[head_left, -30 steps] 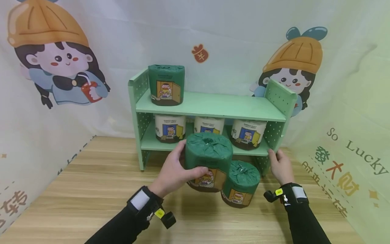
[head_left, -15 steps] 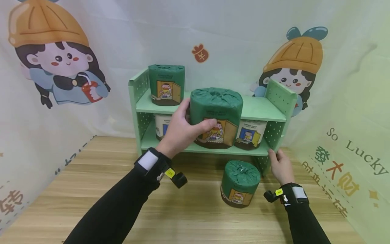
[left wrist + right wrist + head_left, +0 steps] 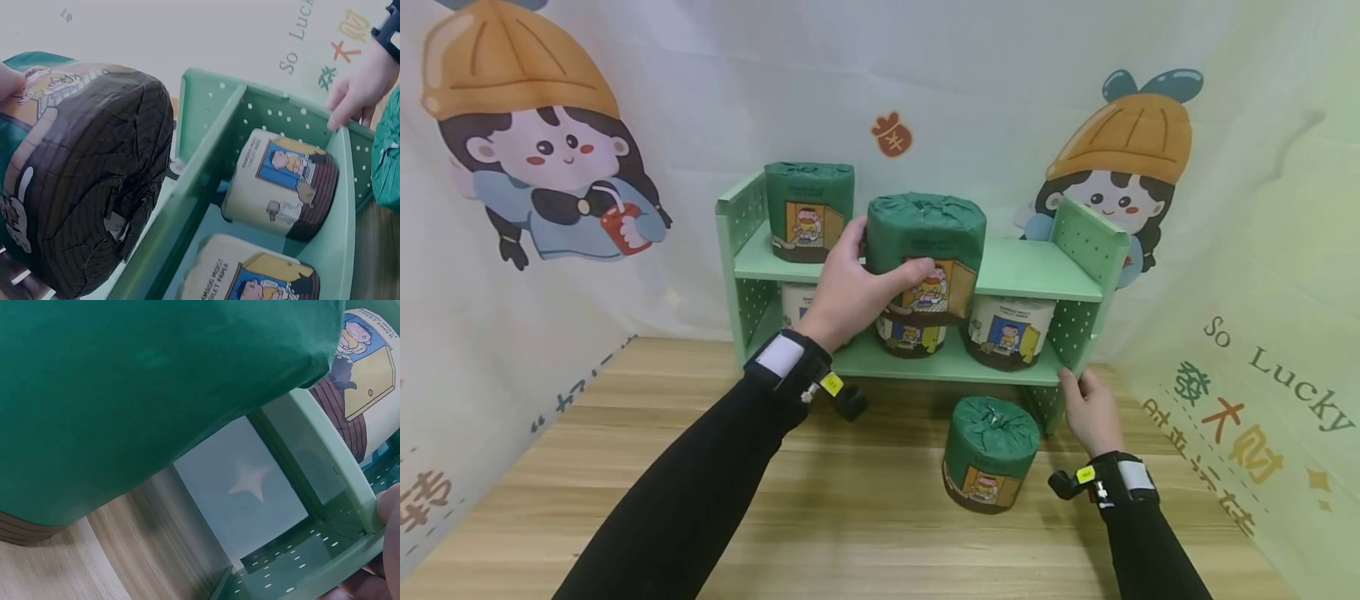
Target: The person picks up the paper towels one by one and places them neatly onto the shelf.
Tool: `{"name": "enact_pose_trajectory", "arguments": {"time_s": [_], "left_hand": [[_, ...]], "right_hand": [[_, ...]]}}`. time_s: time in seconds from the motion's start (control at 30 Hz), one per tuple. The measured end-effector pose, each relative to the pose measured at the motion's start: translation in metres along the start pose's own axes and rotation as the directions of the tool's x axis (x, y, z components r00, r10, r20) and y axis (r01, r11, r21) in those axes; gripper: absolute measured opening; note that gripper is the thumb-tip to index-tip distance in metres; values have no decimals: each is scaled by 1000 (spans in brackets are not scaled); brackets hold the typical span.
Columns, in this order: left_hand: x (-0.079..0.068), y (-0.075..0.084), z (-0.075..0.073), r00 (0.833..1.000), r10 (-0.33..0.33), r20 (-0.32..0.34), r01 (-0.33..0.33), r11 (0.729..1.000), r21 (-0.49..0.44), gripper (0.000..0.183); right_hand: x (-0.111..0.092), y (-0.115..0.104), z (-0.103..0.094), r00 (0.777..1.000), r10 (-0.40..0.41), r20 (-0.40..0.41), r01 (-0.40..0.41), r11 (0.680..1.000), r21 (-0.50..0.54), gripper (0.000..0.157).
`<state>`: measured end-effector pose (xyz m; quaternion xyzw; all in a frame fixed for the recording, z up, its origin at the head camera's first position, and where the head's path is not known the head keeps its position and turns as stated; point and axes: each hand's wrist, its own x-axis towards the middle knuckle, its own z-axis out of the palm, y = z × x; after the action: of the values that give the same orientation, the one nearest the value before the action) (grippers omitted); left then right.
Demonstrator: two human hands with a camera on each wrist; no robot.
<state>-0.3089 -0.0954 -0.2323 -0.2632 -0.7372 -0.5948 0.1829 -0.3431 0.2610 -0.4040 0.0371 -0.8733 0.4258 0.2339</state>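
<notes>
My left hand (image 3: 850, 292) grips a green-wrapped toilet paper roll (image 3: 925, 229) from its left side, thumb across the printed front. In the head view the roll overlaps the upper board of the light green two-tier shelf (image 3: 1037, 271). Its dark brown underside (image 3: 94, 169) faces the left wrist camera, raised beside the upper board. My right hand (image 3: 1092, 412) holds the shelf's right side panel near its lower front edge. Another green roll (image 3: 810, 208) stands at the left end of the upper board. A third green roll (image 3: 992, 450) is on the table, left of my right hand.
Three cream toilet paper rolls stand on the lower board: a right one (image 3: 1009, 329), a middle one (image 3: 910, 340) partly covered by the held roll, and a left one (image 3: 796, 304) mostly behind my left hand. A printed cloth (image 3: 970, 83) hangs behind the wooden table (image 3: 865, 533).
My left hand has lifted the green roll from low in front of the shelf up to the upper board's height and moved slightly away from me. My right hand has stayed on the side panel.
</notes>
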Motion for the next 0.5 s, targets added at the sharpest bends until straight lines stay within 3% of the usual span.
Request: {"name": "enact_pose_trajectory", "arguments": {"time_s": [0.17, 0.5], "left_hand": [[9, -8, -1, 999, -27, -21, 27, 1000, 11, 89], [17, -10, 0, 990, -127, -64, 131, 990, 49, 99]], "right_hand": [[0, -2, -1, 1000, 6, 7, -6, 1000, 9, 45], [-1, -1, -2, 1000, 8, 8, -8, 1000, -15, 45]]}}
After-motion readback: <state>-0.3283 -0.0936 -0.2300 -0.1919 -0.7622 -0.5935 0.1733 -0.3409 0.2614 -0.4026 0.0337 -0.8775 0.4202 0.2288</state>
